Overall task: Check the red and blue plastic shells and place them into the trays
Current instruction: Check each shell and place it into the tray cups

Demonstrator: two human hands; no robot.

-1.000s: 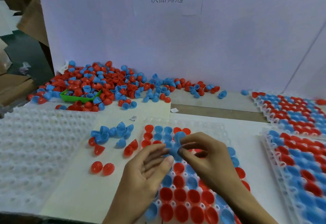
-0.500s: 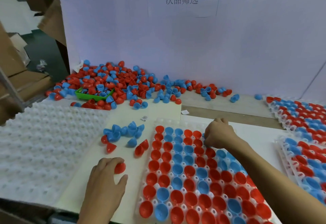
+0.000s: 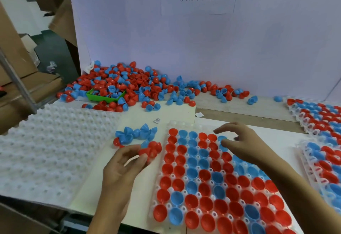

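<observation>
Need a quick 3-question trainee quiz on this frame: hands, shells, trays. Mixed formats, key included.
1. True or false: the left hand pinches red shells beside the centre tray.
2. Multiple choice: the right hand is A) gripping a blue shell, B) open, fingers spread above the centre tray's far rows, C) resting on the green bin.
3. Fill in: the loose shells nearest the left hand, in a small cluster on the white sheet, are mostly ____ in colour.

Key: 1 true; 2 B; 3 blue.
</observation>
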